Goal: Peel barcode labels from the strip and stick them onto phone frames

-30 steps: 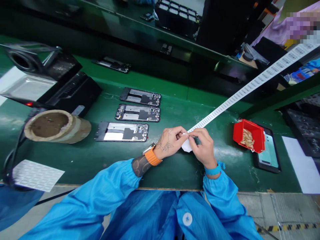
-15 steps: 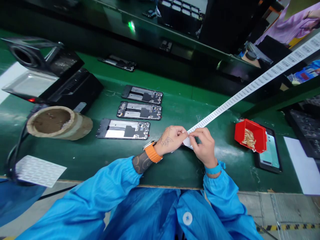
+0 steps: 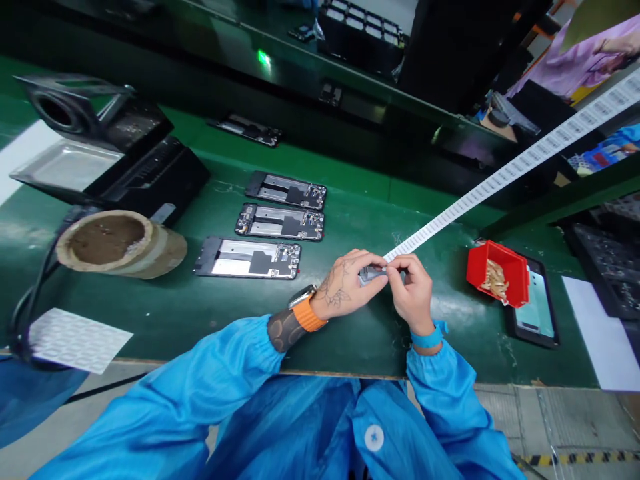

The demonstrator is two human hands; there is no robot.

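Note:
A long white strip of barcode labels (image 3: 465, 202) slants down from the upper right to my fingertips. My left hand (image 3: 345, 285), wearing a watch with an orange band, is closed, thumb and forefinger pinched at the strip's lower end. A small greyish piece (image 3: 369, 273) shows between those fingers; what it is stays unclear. Touching the left fingertips, my right hand (image 3: 413, 290) is closed in a pinch on the strip. To the left lie three opened phones, a near one (image 3: 247, 258), a middle one (image 3: 280, 221) and a far one (image 3: 287, 190).
A black device (image 3: 145, 170) and a cardboard tube (image 3: 170, 253) stand at left, near a label sheet (image 3: 80, 340). At right, a red bin (image 3: 520, 280) of small tan pieces overlaps a pale-green phone-like panel (image 3: 543, 307). Another opened phone (image 3: 247, 130) lies farther back.
My left hand has turned slightly and its fingers have spread around the greyish piece. Both hands' meeting point has moved a little right; the white piece below the fingers no longer shows.

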